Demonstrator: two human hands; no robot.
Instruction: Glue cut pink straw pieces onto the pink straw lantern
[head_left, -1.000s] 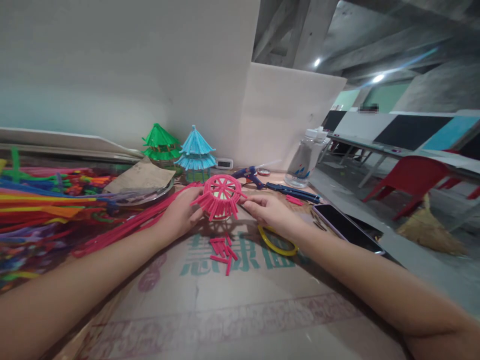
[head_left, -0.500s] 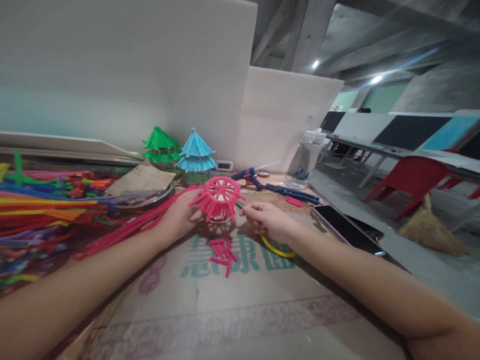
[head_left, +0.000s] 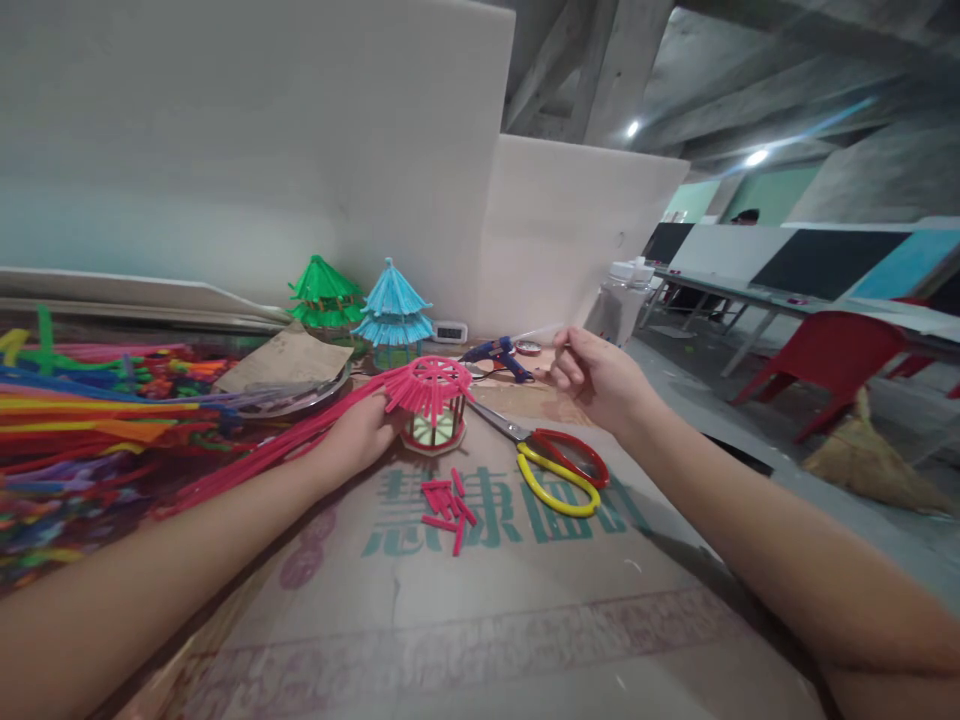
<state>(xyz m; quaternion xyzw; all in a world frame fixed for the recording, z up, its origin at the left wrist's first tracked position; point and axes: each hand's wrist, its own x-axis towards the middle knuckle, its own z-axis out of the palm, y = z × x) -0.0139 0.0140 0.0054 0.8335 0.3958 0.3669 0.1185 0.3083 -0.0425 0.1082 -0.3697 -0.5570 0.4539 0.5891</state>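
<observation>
Nearest, in the lower centre of the frame, lies a flat brown cardboard sheet (head_left: 420, 620) with green printed characters. On it are short pink fuzzy sticks (head_left: 439, 497), and to their right a pair of scissors with red and yellow handles (head_left: 529, 453). Behind the sticks, near the centre, is a small pavilion model with pink fuzzy roof strips and thin dark posts (head_left: 432, 401). The left hand (head_left: 367, 432) has its fingers bent around the left side, grasping it by the roof edge. I judge it light, its strips soft and its posts fragile; the firmer base rim should be safer to hold, gently. The right hand (head_left: 604, 380) is raised, fingers curled; whether they pinch something, I cannot tell. Beside it lies a dark-blue glue gun (head_left: 491, 352). Farther stand a light-blue tiered pavilion (head_left: 391, 305) and a green one (head_left: 321, 285), left of centre.
</observation>
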